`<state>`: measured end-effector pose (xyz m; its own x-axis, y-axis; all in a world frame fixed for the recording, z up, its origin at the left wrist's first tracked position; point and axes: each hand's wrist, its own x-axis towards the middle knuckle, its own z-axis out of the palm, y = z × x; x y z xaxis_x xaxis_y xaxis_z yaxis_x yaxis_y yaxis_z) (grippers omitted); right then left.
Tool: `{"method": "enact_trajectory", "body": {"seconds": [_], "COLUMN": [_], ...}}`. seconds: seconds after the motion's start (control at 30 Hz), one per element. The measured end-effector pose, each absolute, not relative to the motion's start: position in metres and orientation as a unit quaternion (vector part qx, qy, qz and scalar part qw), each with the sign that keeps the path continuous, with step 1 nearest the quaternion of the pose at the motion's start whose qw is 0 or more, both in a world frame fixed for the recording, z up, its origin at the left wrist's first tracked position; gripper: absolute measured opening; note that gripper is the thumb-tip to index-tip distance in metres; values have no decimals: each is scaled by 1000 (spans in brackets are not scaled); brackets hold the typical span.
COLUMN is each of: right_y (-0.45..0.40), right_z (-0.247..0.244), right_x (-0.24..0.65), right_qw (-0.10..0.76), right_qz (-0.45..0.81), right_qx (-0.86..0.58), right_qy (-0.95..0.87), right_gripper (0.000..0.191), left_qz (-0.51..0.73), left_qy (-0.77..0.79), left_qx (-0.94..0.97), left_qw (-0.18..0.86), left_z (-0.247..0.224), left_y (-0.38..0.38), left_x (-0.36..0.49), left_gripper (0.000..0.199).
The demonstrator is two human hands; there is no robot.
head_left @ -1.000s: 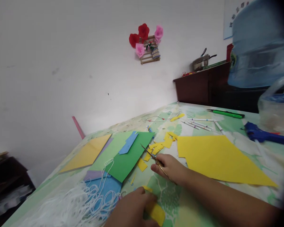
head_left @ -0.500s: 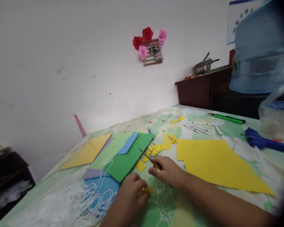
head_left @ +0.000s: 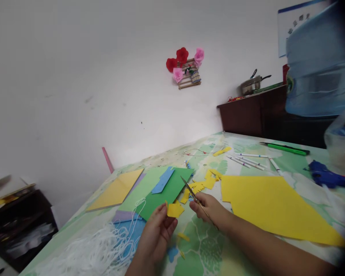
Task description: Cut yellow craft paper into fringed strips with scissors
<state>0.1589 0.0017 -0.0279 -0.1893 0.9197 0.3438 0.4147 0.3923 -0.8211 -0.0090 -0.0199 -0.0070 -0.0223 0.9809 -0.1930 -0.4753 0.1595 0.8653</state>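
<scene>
My left hand point(head_left: 156, 234) pinches a small yellow paper piece point(head_left: 175, 209) between thumb and fingers, just above the table. To its right, my right hand point(head_left: 208, 209) is closed round a pair of scissors point(head_left: 192, 191), whose blades point up and to the left over the green paper. The blades look nearly together and do not touch the yellow piece. Thin yellow scraps point(head_left: 183, 237) and a small blue scrap point(head_left: 172, 253) lie below the hands. More yellow cuttings point(head_left: 211, 179) are heaped beyond the scissors. A large yellow sheet point(head_left: 264, 203) lies right of my right hand.
Green paper point(head_left: 161, 203), a blue strip point(head_left: 163, 181) and a pale orange pad point(head_left: 115, 191) lie to the left, behind tangled white string point(head_left: 89, 247). At right are several markers point(head_left: 247, 161), a green cutter point(head_left: 287, 148), a blue glue gun point(head_left: 319, 174) and a plastic jug point(head_left: 342, 145).
My left hand has risen and turned, bringing the yellow piece up into view; small scraps now show on the table beneath. The scissors stay in my right hand. The view has shifted slightly.
</scene>
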Motion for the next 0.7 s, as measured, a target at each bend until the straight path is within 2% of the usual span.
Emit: {"method": "enact_trajectory", "body": {"seconds": [0.07,0.17,0.27,0.37,0.43,0.5,0.57,0.63,0.7], "right_y": [3,3,3,3,4,4,4,3,2], "right_z": [-31,-33,-29,-24,-21,-19,-18,-17,-17], "right_x": [157,154,154,159,163,166,168,168,167], "right_qw": [430,422,449,496,522,536,540,540,544], "right_qz": [317,329,312,320,343,372,393,403,407], "right_qx": [-456,-452,-462,-486,-505,-516,-522,-526,-524], "right_qy": [-712,-714,-698,-644,-596,-555,-530,-518,-513], "right_gripper": [39,36,36,34,35,37,38,37,37], "left_qz": [561,532,548,552,493,380,239,119,61], "left_qy": [421,413,433,510,554,586,608,614,607], "left_qx": [266,266,302,402,547,670,739,771,787], "left_qw": [661,690,649,522,389,253,164,118,89], "left_z": [-6,-4,-6,-12,-16,-17,-15,-11,-10], "left_y": [-19,-20,-20,-18,-15,-14,-14,-14,-11], "left_x": [-7,-3,-1,-6,-9,-9,-4,4,10], "left_gripper": [13,15,21,28,30,28,32,31,26]}}
